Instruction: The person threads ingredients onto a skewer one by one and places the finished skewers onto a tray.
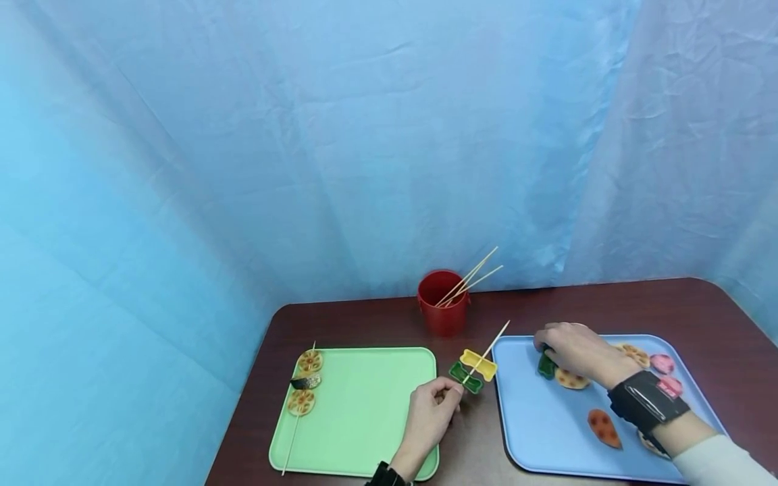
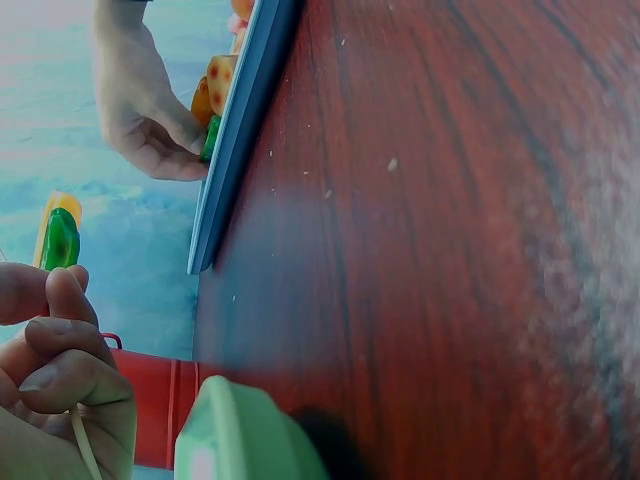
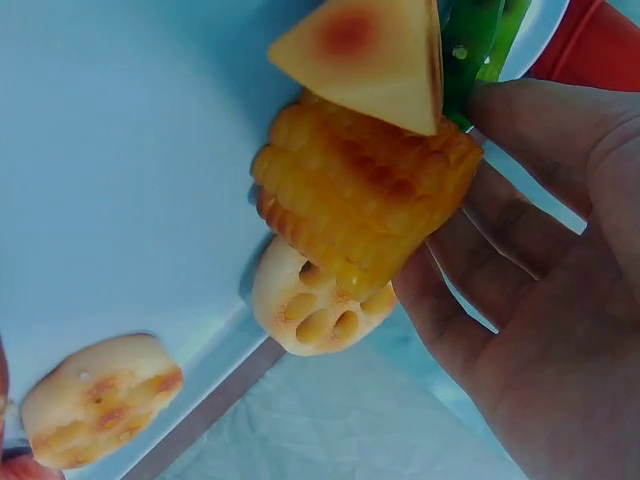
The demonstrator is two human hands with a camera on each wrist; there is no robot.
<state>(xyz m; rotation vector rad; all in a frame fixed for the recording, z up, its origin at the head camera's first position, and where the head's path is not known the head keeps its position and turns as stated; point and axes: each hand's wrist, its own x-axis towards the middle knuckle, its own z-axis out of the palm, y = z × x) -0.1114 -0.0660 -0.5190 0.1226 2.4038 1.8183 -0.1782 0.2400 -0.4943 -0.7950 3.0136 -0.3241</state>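
Observation:
My left hand [image 1: 425,417] pinches the lower part of a thin wooden skewer [image 1: 502,330] between thumb and fingers. Threaded on it are a green pepper piece [image 1: 466,377] and a yellow pepper piece [image 1: 479,365]. Over the far left part of the blue tray [image 1: 529,439], my right hand [image 1: 574,351] pinches another green pepper piece [image 1: 546,366]; its fingertips are partly hidden. Close by in the right wrist view lie a corn chunk [image 3: 365,190], a pale triangular piece [image 3: 365,60] and a lotus root slice [image 3: 320,308].
On the green tray [image 1: 371,405] at left lies a skewer with two lotus root slices [image 1: 300,403] and a dark-skinned piece [image 1: 306,382]. A red bucket [image 1: 445,318] with several bare skewers [image 1: 480,266] stands at the back. An orange-brown piece [image 1: 604,428] and pink pieces [image 1: 662,363] lie on the blue tray.

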